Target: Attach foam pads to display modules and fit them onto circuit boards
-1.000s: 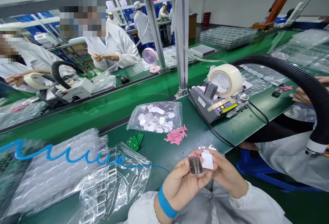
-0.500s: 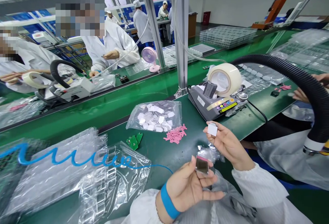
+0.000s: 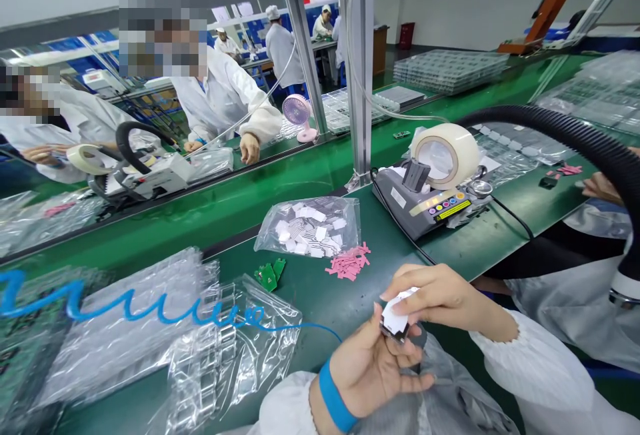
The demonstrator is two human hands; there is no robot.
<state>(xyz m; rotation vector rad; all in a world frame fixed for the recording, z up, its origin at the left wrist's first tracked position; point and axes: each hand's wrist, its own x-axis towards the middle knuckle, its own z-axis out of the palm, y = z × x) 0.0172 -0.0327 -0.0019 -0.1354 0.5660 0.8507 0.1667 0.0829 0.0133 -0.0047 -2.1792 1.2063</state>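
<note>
In my left hand (image 3: 367, 372), a small dark square screen module (image 3: 394, 337) is pinched between thumb and fingers, palm up. A white square piece (image 3: 396, 318) lies over the module and hides most of its face. My right hand (image 3: 440, 295) reaches in from the right, its fingers closed on that white piece and pressing it to the module. A blue band (image 3: 336, 398) circles my left wrist. Just beyond my hands lie a pile of pink strips (image 3: 349, 262) and a transparent bag of white pieces (image 3: 310, 228).
Green boards (image 3: 270, 275) lie left of the strips, near stacked plastic trays (image 3: 130, 322) and a coiled blue cord (image 3: 165, 308). A grey machine (image 3: 415, 205) carries a tape roll (image 3: 445, 155); a black hose (image 3: 545, 128) arches right. Co-workers sit across the bench and at right.
My right hand has come down and left, bringing the white piece onto the module in my left hand. Across the bench, a co-worker's hand has reached down and forward.
</note>
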